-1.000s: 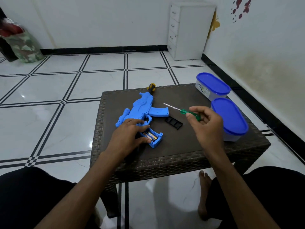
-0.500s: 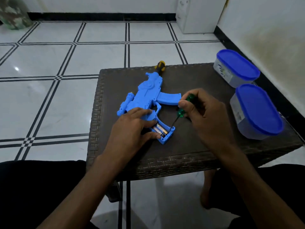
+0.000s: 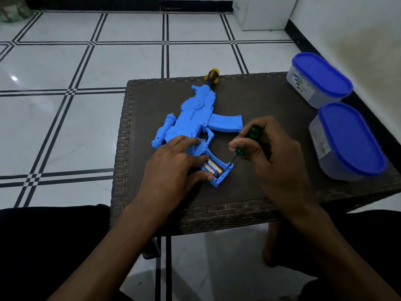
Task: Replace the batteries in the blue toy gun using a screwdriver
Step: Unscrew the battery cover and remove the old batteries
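Note:
The blue toy gun (image 3: 195, 116) lies flat on the dark woven table (image 3: 249, 205), muzzle away from me. Its grip compartment is open and shows batteries (image 3: 213, 167) inside. My left hand (image 3: 173, 161) presses flat on the gun's rear, fingertips beside the open compartment. My right hand (image 3: 271, 153) grips a green-handled screwdriver (image 3: 245, 144), tilted down to the left, with its tip at the compartment's right edge by the batteries. The black battery cover is hidden behind my right hand.
Two clear tubs with blue lids stand at the table's right side, one far (image 3: 319, 79), one near (image 3: 349, 142). A yellow-and-black screwdriver handle (image 3: 211, 76) pokes out past the gun's muzzle at the far edge. White tiled floor surrounds the table.
My right hand swung the green screwdriver from held up above the table down to the open battery compartment, tip now at the batteries. My head tilted down and closer. Left hand stayed on the gun.

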`<action>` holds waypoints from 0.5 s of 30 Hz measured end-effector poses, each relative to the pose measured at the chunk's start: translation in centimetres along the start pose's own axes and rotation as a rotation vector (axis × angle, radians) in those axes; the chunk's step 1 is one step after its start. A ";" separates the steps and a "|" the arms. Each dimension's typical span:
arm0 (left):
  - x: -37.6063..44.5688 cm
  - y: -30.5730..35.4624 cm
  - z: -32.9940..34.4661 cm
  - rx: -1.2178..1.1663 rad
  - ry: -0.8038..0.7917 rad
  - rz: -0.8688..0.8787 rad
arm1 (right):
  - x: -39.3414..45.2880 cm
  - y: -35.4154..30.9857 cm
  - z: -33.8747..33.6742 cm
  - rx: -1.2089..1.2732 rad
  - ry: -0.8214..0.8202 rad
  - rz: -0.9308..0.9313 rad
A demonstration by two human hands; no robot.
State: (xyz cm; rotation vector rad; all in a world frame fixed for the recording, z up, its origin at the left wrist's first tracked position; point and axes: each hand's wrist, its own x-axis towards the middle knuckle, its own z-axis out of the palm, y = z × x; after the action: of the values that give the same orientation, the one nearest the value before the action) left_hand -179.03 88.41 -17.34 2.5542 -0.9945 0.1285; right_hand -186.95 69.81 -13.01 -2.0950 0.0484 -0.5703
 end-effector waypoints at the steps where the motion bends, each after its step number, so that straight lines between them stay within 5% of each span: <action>1: 0.0 0.0 0.0 0.004 0.001 0.002 | -0.5 0.1 -0.1 0.054 0.038 0.026; 15: -0.2 0.7 -0.3 -0.011 -0.054 -0.011 | -4.7 1.4 -0.7 0.621 0.407 0.387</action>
State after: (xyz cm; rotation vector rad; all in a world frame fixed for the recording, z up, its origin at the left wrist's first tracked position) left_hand -179.60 88.22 -16.86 2.5648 -0.9980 0.0508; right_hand -191.19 69.61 -15.57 -1.3015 0.4424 -0.6607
